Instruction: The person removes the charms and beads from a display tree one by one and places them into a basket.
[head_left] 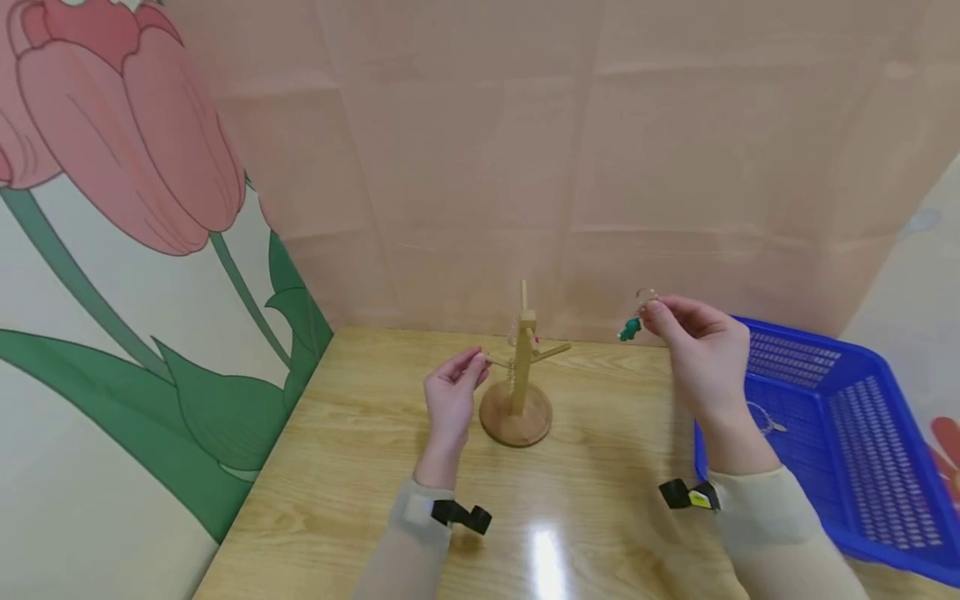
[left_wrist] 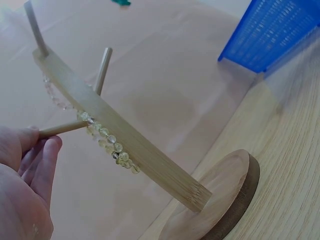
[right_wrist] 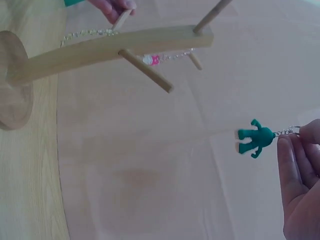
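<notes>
A wooden peg stand [head_left: 522, 367] with a round base stands on the table. The left hand [head_left: 452, 392] pinches the tip of its left peg [left_wrist: 62, 129]. A bracelet of pale yellow beads [left_wrist: 117, 147] hangs on that peg, against the post. A second bracelet with clear beads and a pink piece [right_wrist: 154, 60] hangs higher up. To the right of the stand and apart from it, the right hand [head_left: 708, 354] holds a keychain by its ring and short chain. A small green figure [right_wrist: 256, 139] dangles from the keychain. Another peg [right_wrist: 147, 71] of the stand is bare.
A blue plastic basket [head_left: 862, 358] stands on the right of the table, partly behind the right forearm. In it lies a thin bracelet [head_left: 767, 419] with a small charm. Pinkish cloth [head_left: 465, 167] hangs behind the table, and a tulip-painted wall [head_left: 127, 250] is at left.
</notes>
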